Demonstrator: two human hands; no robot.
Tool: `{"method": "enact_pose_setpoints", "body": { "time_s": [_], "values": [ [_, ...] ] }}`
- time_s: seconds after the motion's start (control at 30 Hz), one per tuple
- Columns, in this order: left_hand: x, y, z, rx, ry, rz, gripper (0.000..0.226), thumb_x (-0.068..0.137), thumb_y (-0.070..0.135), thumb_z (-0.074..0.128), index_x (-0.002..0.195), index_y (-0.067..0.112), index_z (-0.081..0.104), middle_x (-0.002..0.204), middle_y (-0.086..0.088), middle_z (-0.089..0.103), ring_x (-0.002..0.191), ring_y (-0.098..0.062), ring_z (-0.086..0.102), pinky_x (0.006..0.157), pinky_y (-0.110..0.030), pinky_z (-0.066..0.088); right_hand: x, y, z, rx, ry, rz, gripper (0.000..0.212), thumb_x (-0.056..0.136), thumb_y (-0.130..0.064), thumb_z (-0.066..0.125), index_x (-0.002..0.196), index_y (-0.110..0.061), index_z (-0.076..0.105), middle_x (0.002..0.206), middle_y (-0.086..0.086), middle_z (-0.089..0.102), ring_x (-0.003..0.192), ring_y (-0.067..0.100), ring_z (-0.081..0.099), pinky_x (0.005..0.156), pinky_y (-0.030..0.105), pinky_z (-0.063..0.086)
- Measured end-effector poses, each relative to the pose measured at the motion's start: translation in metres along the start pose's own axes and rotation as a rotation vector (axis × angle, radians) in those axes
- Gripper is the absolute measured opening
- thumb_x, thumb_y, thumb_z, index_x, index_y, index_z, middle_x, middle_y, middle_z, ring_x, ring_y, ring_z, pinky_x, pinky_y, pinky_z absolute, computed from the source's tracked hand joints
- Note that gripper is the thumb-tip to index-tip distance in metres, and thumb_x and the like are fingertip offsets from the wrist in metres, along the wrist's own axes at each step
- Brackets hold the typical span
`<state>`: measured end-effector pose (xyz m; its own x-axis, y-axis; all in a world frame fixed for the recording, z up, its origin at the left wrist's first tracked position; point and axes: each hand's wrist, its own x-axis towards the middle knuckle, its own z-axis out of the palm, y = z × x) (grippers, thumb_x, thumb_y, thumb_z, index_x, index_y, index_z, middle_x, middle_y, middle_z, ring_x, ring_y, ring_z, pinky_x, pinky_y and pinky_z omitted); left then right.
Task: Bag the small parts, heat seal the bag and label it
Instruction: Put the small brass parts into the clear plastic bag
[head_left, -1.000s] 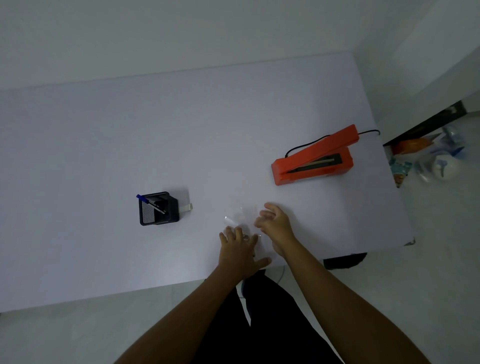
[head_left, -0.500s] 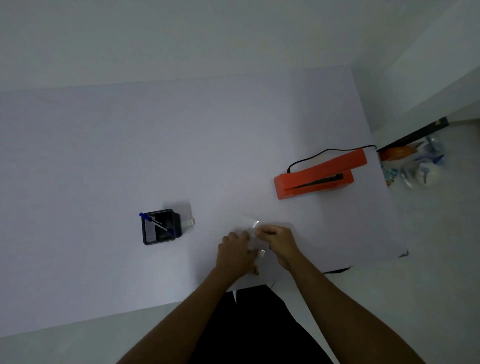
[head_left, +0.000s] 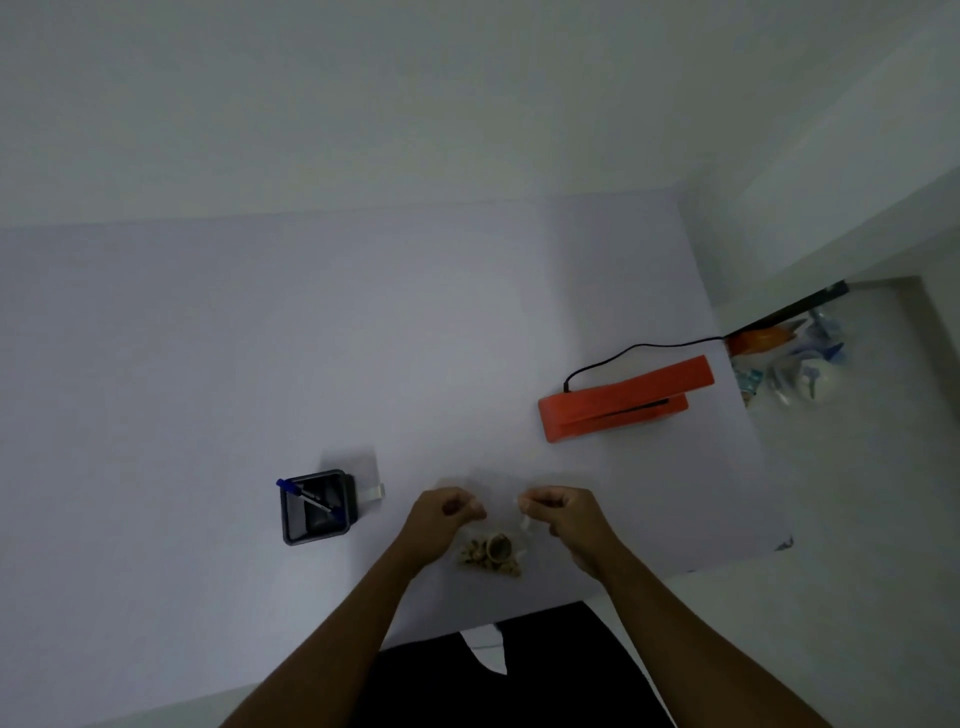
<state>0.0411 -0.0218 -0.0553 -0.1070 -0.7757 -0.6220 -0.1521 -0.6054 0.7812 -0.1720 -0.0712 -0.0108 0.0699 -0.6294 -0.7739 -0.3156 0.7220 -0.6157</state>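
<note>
Left hand (head_left: 444, 514) pinched shut on one top corner of the clear bag (head_left: 496, 525), right hand (head_left: 558, 512) pinched on the other, both holding it just above the table (head_left: 208, 364); the parts (head_left: 491, 556) sit at its bottom. Left to right I count one holder (head_left: 317, 506) with one pen (head_left: 306, 496), one label (head_left: 375, 491) beside it, one bag, one orange sealer (head_left: 623, 402). I judge bagging done; next, carry the mouth to the sealer.
</note>
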Motion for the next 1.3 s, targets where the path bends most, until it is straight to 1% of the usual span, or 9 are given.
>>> {"method": "enact_pose_setpoints", "body": {
  "time_s": [0.17,0.43,0.63,0.77,0.9,1.0,1.17,1.23,1.3],
  "values": [
    [0.0,0.014,0.04,-0.159,0.016,-0.037,0.019,0.095,0.018,0.06,0.089,0.006,0.073,0.092,-0.011,0.076,0.088,-0.019,0.073,0.079,-0.023,0.054,0.004,0.005,-0.04,-0.037,-0.047,-0.011,0.011,0.079,-0.02,0.08,0.09,-0.02,0.079,0.091,-0.003,0.078,0.084,0.013,0.068,0.063,0.026,0.048],
    [0.028,0.06,0.138,-0.205,0.053,-0.06,0.023,0.095,0.026,0.059,0.093,0.009,0.074,0.094,-0.005,0.077,0.085,-0.012,0.07,0.077,-0.027,0.053,0.014,0.003,-0.148,-0.012,-0.047,-0.055,0.012,0.08,-0.021,0.079,0.092,-0.02,0.078,0.099,-0.003,0.077,0.096,0.015,0.069,0.071,0.029,0.05],
    [0.047,0.086,0.192,-0.313,0.108,-0.101,0.023,0.096,0.024,0.058,0.099,0.006,0.072,0.097,-0.005,0.077,0.096,-0.02,0.071,0.085,-0.035,0.052,0.022,0.002,-0.206,0.041,-0.015,-0.095,0.011,0.082,-0.028,0.077,0.093,-0.024,0.077,0.099,-0.005,0.076,0.093,0.011,0.067,0.072,0.027,0.05],
    [0.052,0.1,0.203,-0.349,0.151,-0.092,0.022,0.096,0.022,0.057,0.1,0.005,0.071,0.096,-0.009,0.076,0.092,-0.023,0.072,0.08,-0.031,0.054,0.027,0.009,-0.22,0.052,-0.059,-0.126,0.006,0.086,-0.029,0.073,0.091,-0.027,0.076,0.097,-0.009,0.076,0.093,0.005,0.068,0.078,0.019,0.049],
    [0.056,0.112,0.203,-0.392,0.233,-0.08,0.023,0.094,0.02,0.06,0.101,0.002,0.072,0.095,-0.015,0.075,0.082,-0.02,0.073,0.069,-0.022,0.055,0.035,0.017,-0.223,0.05,-0.115,-0.143,0.012,0.088,-0.028,0.071,0.098,-0.025,0.077,0.099,-0.01,0.076,0.097,0.003,0.069,0.081,0.016,0.05],
    [0.062,0.116,0.2,-0.375,0.268,-0.08,0.024,0.094,0.023,0.06,0.099,0.004,0.073,0.094,-0.014,0.075,0.083,-0.023,0.072,0.073,-0.027,0.056,0.045,0.019,-0.222,0.022,-0.124,-0.18,0.017,0.089,-0.026,0.07,0.102,-0.017,0.078,0.1,-0.004,0.077,0.097,0.009,0.07,0.083,0.019,0.053],
    [0.073,0.119,0.196,-0.402,0.309,-0.094,0.019,0.095,0.02,0.057,0.099,0.009,0.073,0.097,-0.013,0.076,0.093,-0.033,0.071,0.085,-0.042,0.058,0.057,0.012,-0.217,0.024,-0.102,-0.204,0.011,0.089,-0.021,0.069,0.094,-0.016,0.079,0.094,0.002,0.078,0.084,0.008,0.071,0.071,0.013,0.053],
    [0.076,0.123,0.196,-0.413,0.327,-0.1,0.021,0.097,0.018,0.054,0.099,0.008,0.072,0.097,-0.014,0.075,0.093,-0.032,0.072,0.08,-0.039,0.059,0.063,0.01,-0.215,0.014,-0.084,-0.206,0.014,0.089,-0.021,0.069,0.094,-0.012,0.079,0.094,0.008,0.077,0.08,0.009,0.068,0.067,0.012,0.052],
    [0.078,0.128,0.197,-0.435,0.344,-0.107,0.024,0.098,0.023,0.053,0.1,0.007,0.071,0.096,-0.013,0.075,0.089,-0.028,0.073,0.074,-0.034,0.059,0.068,0.008,-0.214,0.011,-0.082,-0.199,0.019,0.089,-0.022,0.069,0.094,-0.005,0.077,0.096,0.015,0.076,0.08,0.013,0.066,0.068,0.018,0.051]
  ]
}}
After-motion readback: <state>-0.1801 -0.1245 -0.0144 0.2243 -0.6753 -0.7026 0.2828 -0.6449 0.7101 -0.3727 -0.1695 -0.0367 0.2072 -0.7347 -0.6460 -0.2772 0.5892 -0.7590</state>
